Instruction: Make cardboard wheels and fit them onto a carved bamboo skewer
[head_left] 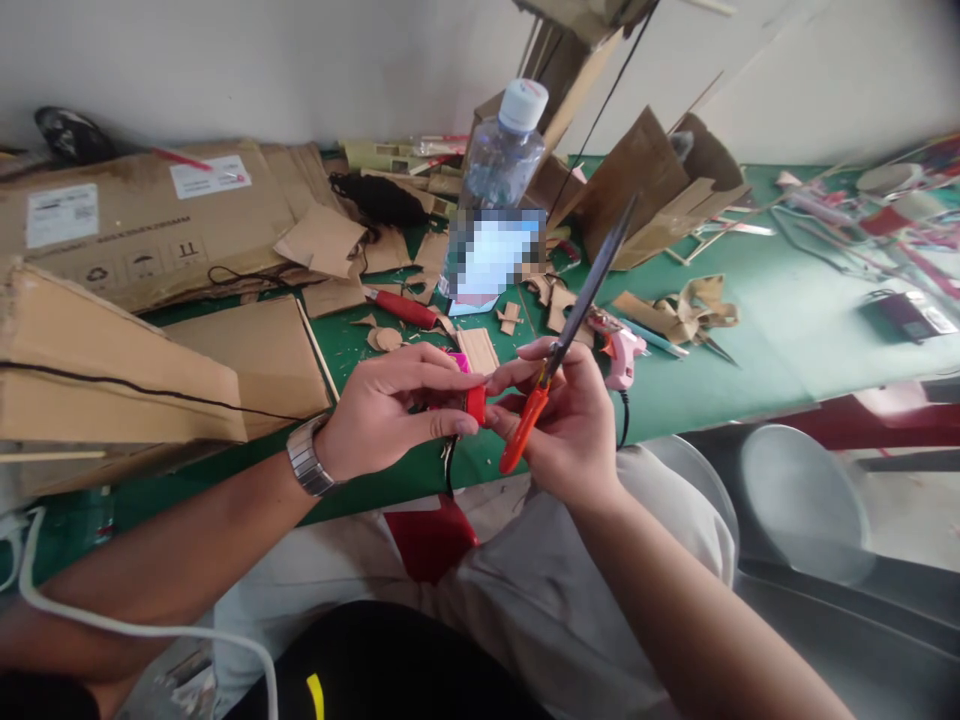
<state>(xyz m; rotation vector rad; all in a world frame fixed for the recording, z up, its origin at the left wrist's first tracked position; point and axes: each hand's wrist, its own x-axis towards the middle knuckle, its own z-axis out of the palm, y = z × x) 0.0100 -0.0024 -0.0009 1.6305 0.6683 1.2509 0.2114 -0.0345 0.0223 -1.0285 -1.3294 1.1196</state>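
My left hand, with a metal watch at the wrist, pinches a small red round piece between thumb and fingers. A bit of bright pink shows behind these fingers; its kind is hidden. In my right hand are scissors with orange-red handles, their blades pointing up and away to the right. The right fingertips also touch the red piece from its right side. Both hands are above the front edge of the green table.
Cardboard scraps, a red-handled tool, a phone with blurred screen and a plastic bottle lie or stand beyond my hands. A pink glue gun is at right. Large cardboard pieces fill the left; a grey stool stands right.
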